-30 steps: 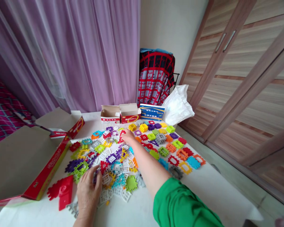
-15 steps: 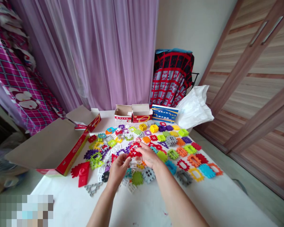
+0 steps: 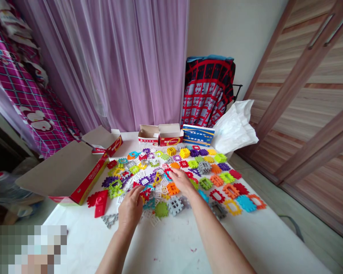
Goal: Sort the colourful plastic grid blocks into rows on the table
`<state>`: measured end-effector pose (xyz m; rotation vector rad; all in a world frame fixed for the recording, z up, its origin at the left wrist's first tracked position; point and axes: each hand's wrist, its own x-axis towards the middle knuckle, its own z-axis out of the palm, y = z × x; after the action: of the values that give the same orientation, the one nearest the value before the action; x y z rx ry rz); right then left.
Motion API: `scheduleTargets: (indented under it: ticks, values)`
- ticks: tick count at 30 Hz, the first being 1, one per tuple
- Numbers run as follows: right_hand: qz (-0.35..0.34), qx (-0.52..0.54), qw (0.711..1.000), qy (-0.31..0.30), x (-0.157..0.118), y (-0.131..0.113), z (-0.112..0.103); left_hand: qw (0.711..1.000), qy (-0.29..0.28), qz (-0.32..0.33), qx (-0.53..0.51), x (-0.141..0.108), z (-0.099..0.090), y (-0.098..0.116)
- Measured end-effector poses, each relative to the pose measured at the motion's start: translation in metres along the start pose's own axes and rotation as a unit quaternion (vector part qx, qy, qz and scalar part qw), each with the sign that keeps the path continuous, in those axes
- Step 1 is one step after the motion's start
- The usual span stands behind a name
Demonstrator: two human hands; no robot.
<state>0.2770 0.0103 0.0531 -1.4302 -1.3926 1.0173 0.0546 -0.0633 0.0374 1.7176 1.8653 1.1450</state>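
My left hand (image 3: 130, 207) is over the near left part of the spread of pieces, its fingers apart and nothing seen in its grasp. Just right of its fingertips lies a red piece (image 3: 145, 195) among white lattice pieces (image 3: 157, 191). My right hand (image 3: 182, 180) is further forward, its fingertips closed at a small red piece (image 3: 167, 172) in the middle of the spread. Around the hands lie an orange piece (image 3: 173, 188), a grey window piece (image 3: 175, 205) and a green square piece (image 3: 161, 209).
A large open box (image 3: 60, 171) stands at the left, near a red piece with a long flat part (image 3: 101, 203). Small open boxes (image 3: 170, 140), a blue box (image 3: 198, 135) and a white bag (image 3: 236, 127) line the back. Several colourful notched pieces cover the right side.
My hands have moved apart, the left one back and to the left. The red pieces between them are no longer held together; a red piece now lies beside my left fingertips. The view has shifted slightly.
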Motion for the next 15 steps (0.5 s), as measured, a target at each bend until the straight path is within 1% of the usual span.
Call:
scheduleTargets:
  ticks: [2, 3, 6, 8, 10, 13, 15]
  values:
    - [0.015, 0.055, 0.998, -0.036, -0.001, 0.000, -0.005, 0.998, 0.005, 0.039, 0.039, -0.002, 0.000, 0.004]
    - [0.029, 0.091, 0.994, -0.051, -0.003, -0.001, -0.007, 0.998, 0.005, 0.043, 0.036, -0.002, 0.001, 0.007]
    - [0.073, 0.179, 0.979, -0.067, -0.010, -0.005, -0.011, 0.999, -0.019, 0.001, -0.042, -0.001, 0.005, 0.022]
    - [0.080, 0.208, 0.972, -0.074, -0.016, -0.008, -0.012, 0.994, -0.056, -0.022, -0.094, 0.000, 0.010, 0.036]
    - [0.070, 0.212, 0.970, -0.092, -0.023, -0.011, -0.013, 0.981, -0.107, -0.050, -0.154, 0.002, 0.015, 0.050]
    - [0.052, 0.180, 0.975, -0.120, -0.035, -0.015, -0.015, 0.949, -0.181, -0.106, -0.234, 0.003, 0.023, 0.069]
    - [0.027, 0.127, 0.986, -0.107, -0.044, -0.016, -0.020, 0.938, -0.207, -0.120, -0.249, 0.003, 0.028, 0.078]
